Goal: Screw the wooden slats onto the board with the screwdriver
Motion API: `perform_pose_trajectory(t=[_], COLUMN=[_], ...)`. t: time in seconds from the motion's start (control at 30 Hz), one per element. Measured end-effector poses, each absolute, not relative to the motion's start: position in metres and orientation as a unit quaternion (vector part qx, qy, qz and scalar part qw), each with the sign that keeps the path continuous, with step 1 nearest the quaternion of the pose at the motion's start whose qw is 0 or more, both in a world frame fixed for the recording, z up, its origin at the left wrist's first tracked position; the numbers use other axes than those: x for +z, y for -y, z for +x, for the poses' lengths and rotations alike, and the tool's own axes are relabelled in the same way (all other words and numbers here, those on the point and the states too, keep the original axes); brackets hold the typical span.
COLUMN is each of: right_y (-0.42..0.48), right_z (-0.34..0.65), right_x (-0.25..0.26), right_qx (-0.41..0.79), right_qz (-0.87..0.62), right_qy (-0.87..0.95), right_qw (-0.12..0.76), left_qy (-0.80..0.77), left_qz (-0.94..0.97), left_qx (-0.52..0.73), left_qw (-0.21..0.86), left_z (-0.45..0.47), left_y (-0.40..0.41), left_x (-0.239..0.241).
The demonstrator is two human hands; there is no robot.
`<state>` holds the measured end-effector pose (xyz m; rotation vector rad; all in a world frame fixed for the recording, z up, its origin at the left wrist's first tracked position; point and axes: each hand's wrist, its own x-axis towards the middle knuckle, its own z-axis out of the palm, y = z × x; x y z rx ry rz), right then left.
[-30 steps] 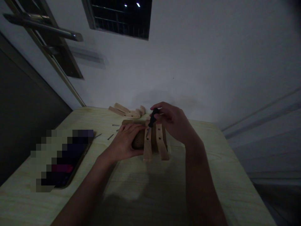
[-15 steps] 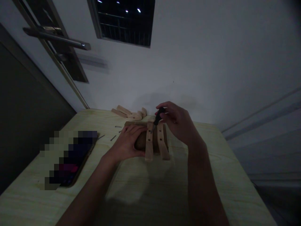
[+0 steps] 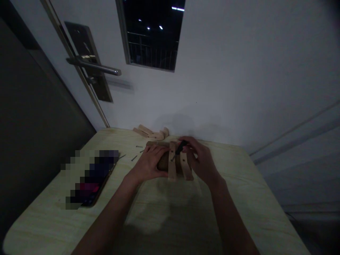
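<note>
Table [image 3: 148, 209]: pale wood grain, up by a white door [image 3: 225, 81], dim room.
Wood block [image 3: 163, 162]: brown, mid-table, two pale strips [image 3: 172, 170] lying across.
Left hand [image 3: 150, 161]: thumb and fingers clasping the block's left end.
Right hand [image 3: 199, 156]: pinching a black screwdriver [image 3: 181, 147], lower than half a second ago.
Screwdriver tip [image 3: 173, 158]: down from beside the upper hole to the lower!

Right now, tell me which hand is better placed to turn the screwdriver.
Right, I'd judge: the right hand holds the screwdriver, its tip pointing down at a wooden strip. The left hand is busy steadying the brown block.
</note>
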<state>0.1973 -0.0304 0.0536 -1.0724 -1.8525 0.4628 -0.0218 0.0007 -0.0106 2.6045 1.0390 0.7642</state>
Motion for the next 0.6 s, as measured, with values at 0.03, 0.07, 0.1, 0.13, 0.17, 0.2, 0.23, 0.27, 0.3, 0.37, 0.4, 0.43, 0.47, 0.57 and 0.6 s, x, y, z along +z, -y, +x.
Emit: perform_pose_trajectory(t=[0.03,0.07,0.1,0.13,0.17,0.2,0.23,0.27,0.3,0.37,0.4,0.43,0.47,0.57,0.6], right_y=[0.031,0.032,0.032,0.031,0.030,0.029,0.028,0.027,0.025,0.023,0.023,0.022,0.022,0.021,0.020], right_z=[0.196,0.194,0.192,0.190,0.189,0.188,0.187,0.186,0.186,0.185,0.184,0.184,0.183,0.181,0.180], right_x=[0.052,0.052,0.051,0.050,0.050,0.049,0.048,0.048,0.047,0.046,0.045,0.045,0.045,0.046,0.046], right_qx=[0.183,0.178,0.173,0.170,0.169,0.174,0.176,0.182,0.188,0.202,0.208,0.212,0.214,0.221,0.230], right_qz=[-0.430,-0.425,-0.422,-0.422,-0.424,-0.424,-0.423,-0.423,-0.420,-0.420,-0.419,-0.417,-0.415,-0.410,-0.407], right_qy=[0.753,0.753,0.753,0.753,0.751,0.750,0.749,0.745,0.742,0.730,0.726,0.723,0.721,0.715,0.712], right_qw=[0.464,0.470,0.475,0.475,0.477,0.476,0.479,0.482,0.487,0.499,0.504,0.509,0.512,0.521,0.525], left_qy=[-0.354,-0.352,-0.351,-0.349,-0.348,-0.347,-0.346,-0.346,-0.346,-0.346,-0.347,-0.348,-0.348,-0.348,-0.348], left_qz=[0.890,0.891,0.892,0.893,0.893,0.894,0.895,0.895,0.896,0.896,0.896,0.896,0.896,0.897,0.897], left_qx=[0.263,0.264,0.265,0.265,0.266,0.266,0.266,0.266,0.267,0.266,0.266,0.265,0.264,0.260,0.259], left_qw=[0.114,0.111,0.108,0.104,0.099,0.096,0.093,0.089,0.086,0.081,0.079,0.079,0.080,0.085,0.087], left_z=[-0.022,-0.022,-0.022,-0.022,-0.022,-0.022,-0.022,-0.022,-0.022,-0.022,-0.022,-0.022,-0.022,-0.022,-0.023], left_y=[-0.001,-0.001,-0.001,-0.001,-0.001,-0.001,-0.002,-0.002,-0.002,-0.003,-0.003,-0.003,-0.003,-0.004,-0.004], left_x=[-0.011,-0.011,-0.011,-0.011,-0.012,-0.012,-0.013,-0.013,-0.014,-0.015,-0.016,-0.016,-0.017,-0.016,-0.016])
